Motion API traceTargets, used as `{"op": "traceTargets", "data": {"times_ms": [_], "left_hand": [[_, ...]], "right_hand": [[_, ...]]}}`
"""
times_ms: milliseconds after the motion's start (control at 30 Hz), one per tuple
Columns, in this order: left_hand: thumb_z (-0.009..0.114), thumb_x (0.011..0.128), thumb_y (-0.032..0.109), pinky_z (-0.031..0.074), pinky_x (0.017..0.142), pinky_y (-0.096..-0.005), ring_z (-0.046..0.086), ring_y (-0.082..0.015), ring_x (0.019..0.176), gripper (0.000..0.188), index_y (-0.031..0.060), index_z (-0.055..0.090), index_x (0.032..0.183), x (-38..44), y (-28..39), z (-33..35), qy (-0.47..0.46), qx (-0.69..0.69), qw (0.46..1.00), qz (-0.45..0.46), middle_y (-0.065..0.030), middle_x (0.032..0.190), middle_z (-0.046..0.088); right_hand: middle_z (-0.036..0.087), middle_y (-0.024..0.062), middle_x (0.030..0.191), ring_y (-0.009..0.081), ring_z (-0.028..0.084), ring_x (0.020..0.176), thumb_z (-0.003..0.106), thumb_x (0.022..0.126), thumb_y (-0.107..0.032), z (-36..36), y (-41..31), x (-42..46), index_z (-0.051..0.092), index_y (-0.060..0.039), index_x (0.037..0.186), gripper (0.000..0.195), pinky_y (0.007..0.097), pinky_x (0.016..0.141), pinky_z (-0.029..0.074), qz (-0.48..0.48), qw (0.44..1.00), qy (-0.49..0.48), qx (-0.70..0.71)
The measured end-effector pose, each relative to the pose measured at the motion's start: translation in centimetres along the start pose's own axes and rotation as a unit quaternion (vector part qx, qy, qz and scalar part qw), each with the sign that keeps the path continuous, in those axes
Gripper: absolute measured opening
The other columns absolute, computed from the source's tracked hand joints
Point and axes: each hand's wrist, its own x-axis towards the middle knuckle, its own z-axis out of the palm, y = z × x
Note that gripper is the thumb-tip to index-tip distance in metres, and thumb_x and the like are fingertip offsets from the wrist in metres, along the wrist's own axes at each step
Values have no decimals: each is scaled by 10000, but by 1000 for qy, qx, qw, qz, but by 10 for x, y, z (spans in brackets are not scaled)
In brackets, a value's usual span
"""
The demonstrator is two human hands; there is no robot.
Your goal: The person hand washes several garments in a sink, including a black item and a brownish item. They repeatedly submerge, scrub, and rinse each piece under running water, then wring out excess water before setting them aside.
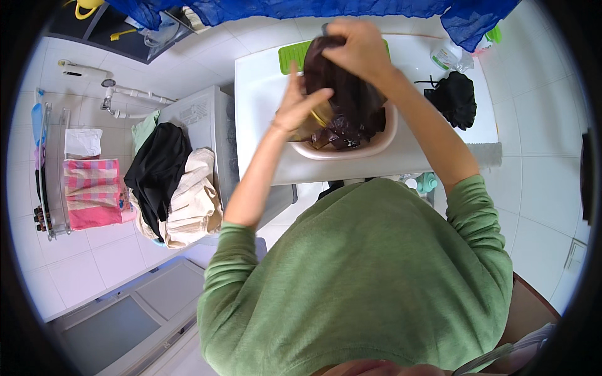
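My right hand [355, 49], slightly blurred, grips the top of a wet dark brown cloth [350, 89] and holds it up over a pinkish plastic basin [345, 154]. The lower part of the cloth hangs down into the basin. Spread at the left side of the cloth is my left hand [301, 103], its thumb and fingers apart; whether it touches the cloth is unclear. Yellowish material shows just below that hand. The basin stands in a white sink [258, 103], and its far side is hidden behind the cloth and my hands.
A green ribbed mat [289, 58] lies behind the basin. On the right of the counter are a black bunched cloth [454, 101] and a white bottle [446, 54]. Black clothing [162, 164] and cream clothing [195, 202] lie on a washing machine at left. A blue curtain [301, 9] hangs above.
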Motion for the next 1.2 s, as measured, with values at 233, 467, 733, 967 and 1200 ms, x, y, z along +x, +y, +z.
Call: {"op": "traceTargets", "data": {"times_ms": [233,467,733,967,1200], "left_hand": [[628,763,-115,480,784,-233,582,-100,830,236,10,653,962,29,9,-16,126,32,980,152,-19,879,650],[658,745,-61,422,798,-218,526,-87,842,276,60,599,986,7,84,3,98,15,960,263,9,894,593],[663,740,-56,401,743,-214,446,-89,753,311,92,410,843,3,105,25,7,-102,943,317,-32,846,518],[701,710,-66,394,721,-194,429,-79,751,399,111,355,799,6,107,38,8,-97,940,326,-40,859,518],[754,752,47,466,796,-251,515,-133,855,417,110,348,824,12,104,44,-15,-37,928,371,-108,1002,525]], "right_hand": [[552,56,735,270,590,671,738,680,-200,-23,-28,-49,562,-105,812,239,389,559,452,73,994,-68,-46],[527,0,794,187,575,600,682,734,-94,-25,-50,-96,613,-129,872,158,300,517,468,-79,994,-52,58],[526,13,774,173,568,592,711,697,-68,-36,-42,-107,636,-115,840,169,297,513,472,-97,993,-17,72],[541,14,785,181,583,615,762,674,-135,-42,-43,-111,641,-111,838,204,293,534,484,-98,991,-33,90],[597,51,849,216,616,767,810,699,-278,-50,-43,-87,642,-82,894,323,323,706,498,12,978,115,175]]}}
